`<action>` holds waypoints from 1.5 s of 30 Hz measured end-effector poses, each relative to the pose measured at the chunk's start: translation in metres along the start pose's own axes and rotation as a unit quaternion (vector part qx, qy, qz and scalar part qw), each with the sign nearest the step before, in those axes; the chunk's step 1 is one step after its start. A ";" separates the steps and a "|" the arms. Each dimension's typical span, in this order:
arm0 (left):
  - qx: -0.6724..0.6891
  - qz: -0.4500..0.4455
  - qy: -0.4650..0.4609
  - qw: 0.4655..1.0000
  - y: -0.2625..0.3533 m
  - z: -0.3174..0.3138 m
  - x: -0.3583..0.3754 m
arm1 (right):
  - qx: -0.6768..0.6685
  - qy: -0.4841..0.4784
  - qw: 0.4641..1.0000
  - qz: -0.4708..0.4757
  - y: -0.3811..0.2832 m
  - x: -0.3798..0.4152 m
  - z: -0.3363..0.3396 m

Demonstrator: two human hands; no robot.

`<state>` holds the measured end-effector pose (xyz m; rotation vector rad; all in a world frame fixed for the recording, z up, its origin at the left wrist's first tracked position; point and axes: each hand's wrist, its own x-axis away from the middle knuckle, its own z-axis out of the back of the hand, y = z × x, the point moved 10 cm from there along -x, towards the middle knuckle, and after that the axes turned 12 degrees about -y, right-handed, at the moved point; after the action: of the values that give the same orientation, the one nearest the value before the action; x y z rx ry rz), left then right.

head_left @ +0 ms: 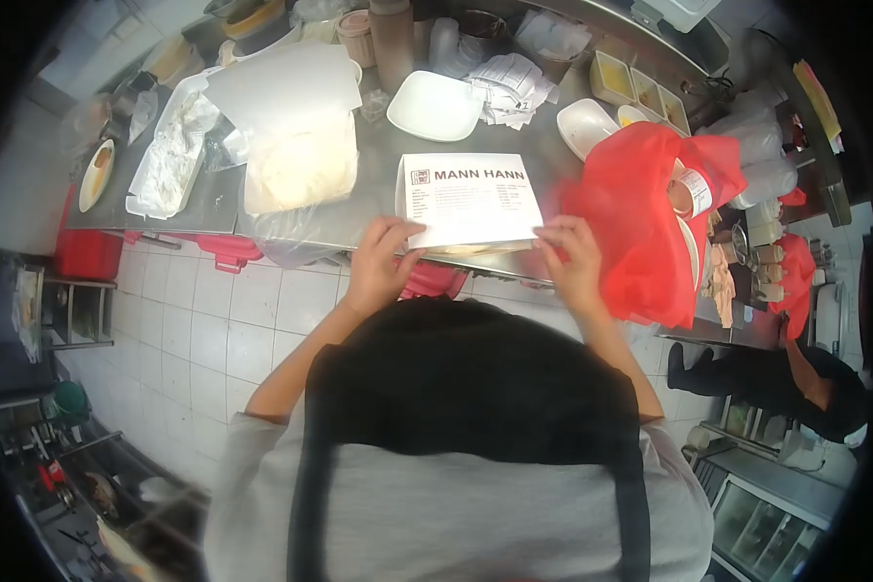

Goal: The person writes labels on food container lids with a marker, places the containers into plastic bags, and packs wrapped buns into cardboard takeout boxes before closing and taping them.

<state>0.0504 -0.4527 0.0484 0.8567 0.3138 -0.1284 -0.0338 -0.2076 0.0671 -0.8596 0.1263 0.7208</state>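
A white takeout box [470,199] with "MANN HANN" printed on its lid sits at the front edge of the steel counter. My left hand [382,260] pinches the lid's near left corner between thumb and fingers. At the near right corner, my right hand [570,254] grips the lid the same way. Something pale shows in the narrow gap under the lid's near edge; I cannot make out what it is. Just right of my right hand stands a red plastic bag [626,204] holding containers. Behind the box is a white square plate [436,105].
On the left of the counter [310,225] lie a stack of pale sheets [301,175] and a long white tray [173,155]. Crumpled printed papers [514,87] and a sectioned container [640,87] are at the back. Another person [795,383] stands at the far right.
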 end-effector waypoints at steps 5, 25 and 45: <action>-0.114 -0.096 0.034 0.988 -0.010 -0.015 0.017 | -0.035 0.037 0.998 -0.024 0.031 0.027 -0.029; 0.459 0.147 -0.142 0.864 -0.082 -0.081 0.030 | -0.614 0.099 0.772 -0.134 0.052 0.041 -0.109; 0.590 0.157 -0.361 0.705 0.314 -0.416 0.139 | -0.553 0.324 0.713 -0.285 0.125 0.473 0.219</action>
<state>0.1648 0.0694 -0.0252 2.0291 -0.7868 -0.3489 0.2084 0.2568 -0.0489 -2.1831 0.0279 -0.2380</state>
